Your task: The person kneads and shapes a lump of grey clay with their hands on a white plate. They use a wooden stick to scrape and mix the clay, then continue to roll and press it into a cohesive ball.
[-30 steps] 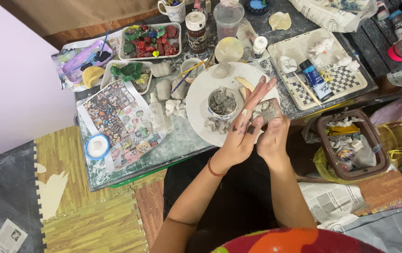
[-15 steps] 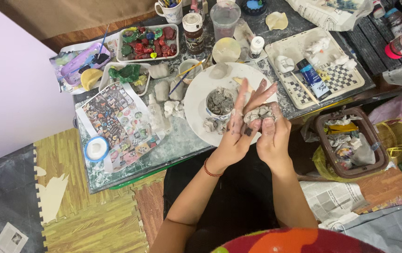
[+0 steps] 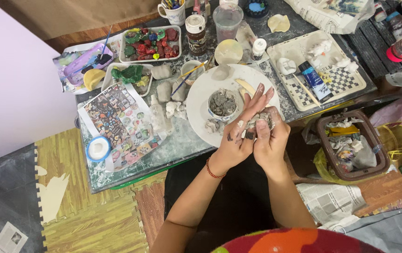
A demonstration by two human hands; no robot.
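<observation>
Grey clay, wet and smeared, coats both hands. The lump of clay sits pinched between them, just off the 4 o'clock edge of the white round plate, held above the bench rather than resting on it.

Right hand: fingers curled close around the lump, gripping it from the right and below. The closed grip likely keeps the soft mass from sagging.

Left hand: palm pressed against the lump's left side, fingers stretched long and loosely spread toward 1 o'clock, holding nothing of their own. The flat hand seems to serve as a backing surface to press against. A red bracelet circles that wrist.

Small bowl of grey clay bits stands at the plate's centre, at 10 o'clock from the hands and near them, probably so more material stays within easy reach. Loose clay scraps lie at the plate's 7 o'clock rim.

Further off: a tray of painted red and green pieces at 11 o'clock, a checkered tray with white figures at 2 o'clock, a brown basket of scraps at 3 o'clock on the floor side.
</observation>
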